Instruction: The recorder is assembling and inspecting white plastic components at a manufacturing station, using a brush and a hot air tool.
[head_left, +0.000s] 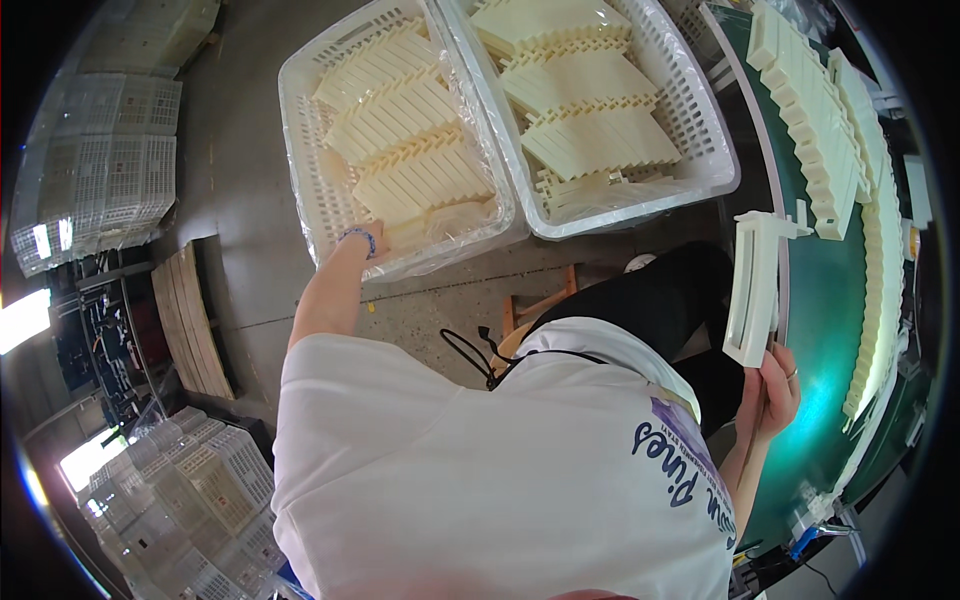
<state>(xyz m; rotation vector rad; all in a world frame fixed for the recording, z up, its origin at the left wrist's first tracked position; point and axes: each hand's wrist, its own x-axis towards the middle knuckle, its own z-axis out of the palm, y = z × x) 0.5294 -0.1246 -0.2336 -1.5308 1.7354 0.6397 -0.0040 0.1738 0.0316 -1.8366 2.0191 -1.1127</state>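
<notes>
My left hand (376, 236), with a blue beaded band at the wrist, reaches over the near rim of the left white basket (305, 190). It is at the near end of the cream plastic parts (415, 180) stacked there in rows; its fingers are mostly hidden. At the green table's edge, my right hand (774, 392) is closed on the lower end of a long cream plastic part (752, 290). This part has a lengthwise slot and small tabs at its far end. A thin dark strip (762, 408) runs along the same hand; I cannot tell what it is.
Beside it, a second white basket (715, 150) holds more cream parts (590, 90) and clear film. Rows of cream parts (815, 130) lie on the green table (810, 400). Stacked crates (100, 160) and a wooden pallet (190, 320) are at the left; a wooden stool (540, 308) is near my legs.
</notes>
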